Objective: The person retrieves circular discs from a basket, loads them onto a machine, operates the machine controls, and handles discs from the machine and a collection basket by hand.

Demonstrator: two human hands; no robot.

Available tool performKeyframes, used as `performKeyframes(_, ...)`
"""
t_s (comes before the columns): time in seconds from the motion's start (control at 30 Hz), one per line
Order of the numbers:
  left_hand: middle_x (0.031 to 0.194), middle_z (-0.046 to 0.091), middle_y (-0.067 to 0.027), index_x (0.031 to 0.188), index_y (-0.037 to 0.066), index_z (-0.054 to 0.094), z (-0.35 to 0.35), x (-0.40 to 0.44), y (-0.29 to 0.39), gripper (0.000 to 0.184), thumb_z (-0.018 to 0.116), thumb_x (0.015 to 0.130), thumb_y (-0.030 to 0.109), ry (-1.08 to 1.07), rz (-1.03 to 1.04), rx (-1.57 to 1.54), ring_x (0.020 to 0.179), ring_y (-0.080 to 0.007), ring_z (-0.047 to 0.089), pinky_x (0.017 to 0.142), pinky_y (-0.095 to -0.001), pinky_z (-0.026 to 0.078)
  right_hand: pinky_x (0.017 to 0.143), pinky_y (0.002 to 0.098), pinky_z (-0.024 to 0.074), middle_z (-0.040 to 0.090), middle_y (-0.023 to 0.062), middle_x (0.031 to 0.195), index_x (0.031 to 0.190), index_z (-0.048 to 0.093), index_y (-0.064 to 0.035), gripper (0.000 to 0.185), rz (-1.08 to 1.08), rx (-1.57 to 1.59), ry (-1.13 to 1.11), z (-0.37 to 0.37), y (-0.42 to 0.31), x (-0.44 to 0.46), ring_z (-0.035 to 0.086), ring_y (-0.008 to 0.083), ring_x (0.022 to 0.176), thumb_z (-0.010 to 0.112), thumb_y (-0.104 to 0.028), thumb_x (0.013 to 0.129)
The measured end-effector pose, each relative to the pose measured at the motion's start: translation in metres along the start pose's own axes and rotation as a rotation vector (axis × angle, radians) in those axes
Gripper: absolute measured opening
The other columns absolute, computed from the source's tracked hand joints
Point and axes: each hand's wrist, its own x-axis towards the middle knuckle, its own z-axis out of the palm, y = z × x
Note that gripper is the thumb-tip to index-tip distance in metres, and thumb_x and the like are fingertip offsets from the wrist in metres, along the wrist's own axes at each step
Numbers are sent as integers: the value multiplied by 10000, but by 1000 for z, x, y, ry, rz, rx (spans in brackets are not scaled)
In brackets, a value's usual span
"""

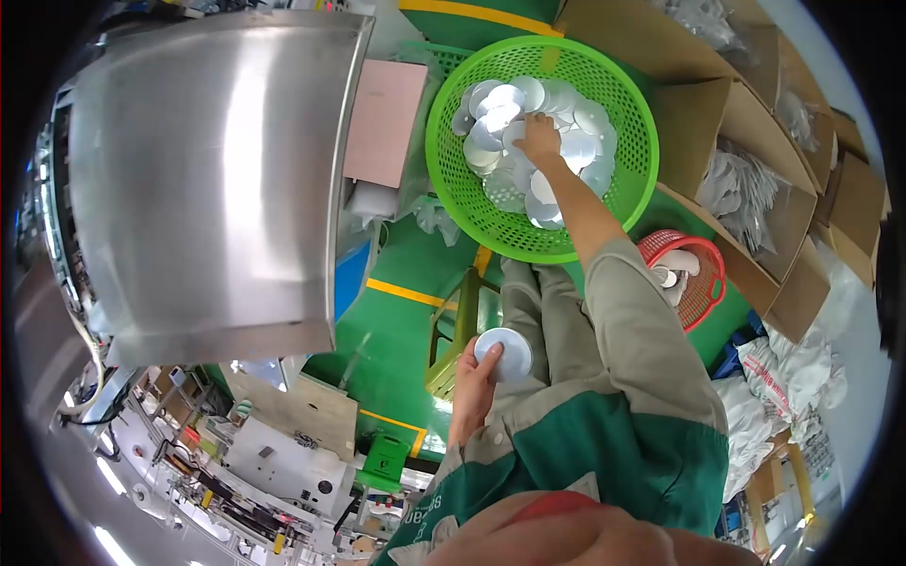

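In the head view, my left hand point(472, 382) grips a round, pale metal disc point(511, 357) in front of my lap, thumb on its upper face. Whether more discs are stacked beneath it, I cannot tell. My right arm stretches forward over a large green plastic basket point(444, 193). Inside lies a heap of loose, shiny metal discs point(578, 148), overlapping at many angles. My right hand point(542, 140) is down on this heap, with thumb and fingers bent around the edge of one disc point(515, 135). Its fingertips are partly hidden.
A large steel machine cover point(217, 189) stands on the left, beside a pink box point(384, 123). Cardboard boxes point(689, 132) with bagged parts line the right. A small red basket point(703, 302) holds pale pieces. A green stool point(442, 354) is near my legs.
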Motion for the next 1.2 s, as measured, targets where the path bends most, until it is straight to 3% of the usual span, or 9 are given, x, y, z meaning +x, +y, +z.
performKeyframes(0.17,1013,648,-39,1076,34,572,-6,14,-4,182,625,914,97,28,36,-85,920,-116,608,841,-288,480,817,462,486,597,148,1095,1155,527,-73,511,-67,42,83,4,9,-12,567,337,1040,752,-255,734)
performKeyframes(0.27,1002,646,-44,1084,33,555,-7,10,-2,203,633,908,93,15,73,-81,908,-119,609,818,-285,490,788,470,487,633,195,1040,1104,517,-42,442,132,334,-29,-18,27,-35,606,386,951,722,-220,755)
performKeyframes(0.3,1000,646,-45,1089,34,550,-6,6,1,211,635,906,95,10,105,-61,907,-119,609,812,-283,492,765,448,491,651,223,951,1107,488,-34,390,186,381,-8,-31,31,-45,640,375,858,673,-184,797)
performKeyframes(0.5,1086,599,-52,1246,71,511,23,-40,44,361,621,902,96,9,415,179,955,-143,592,851,-286,483,829,332,456,589,89,1014,1169,444,-77,342,136,1121,147,-201,-6,-171,570,181,944,590,-167,873)
performKeyframes(0.57,1111,597,-46,1278,60,521,28,-54,55,369,582,914,83,-52,532,303,978,-140,578,884,-277,461,859,296,427,546,62,1064,1192,438,-73,347,158,1441,-23,-271,-25,-222,523,150,992,569,-153,881)
performKeyframes(0.6,1067,618,-39,1180,41,607,41,-68,67,267,584,918,86,-71,524,310,942,-108,568,854,-260,458,874,278,413,525,49,1089,1203,435,-71,350,167,1601,-115,-300,-33,-246,500,135,1016,558,-146,885)
performKeyframes(0.7,917,654,10,1045,24,695,59,-93,81,183,583,932,114,-177,582,348,839,-54,526,760,-206,423,870,254,401,527,49,1082,1212,433,-50,342,40,1503,-212,-359,-48,-305,489,115,1010,528,-118,890)
performKeyframes(0.93,894,671,-3,1053,-1,685,91,-175,104,223,651,890,147,-369,801,448,759,-50,565,676,-200,456,875,270,432,569,61,1104,1215,465,-12,324,-271,1402,-128,-430,-80,-373,528,115,1009,575,-48,912)
performKeyframes(1.2,707,642,7,890,-16,717,118,-228,81,211,718,845,190,-141,866,238,608,-34,544,533,-193,412,690,217,476,625,51,1008,1220,479,-22,358,-510,1285,-235,-477,-76,-381,580,75,877,625,-68,896)
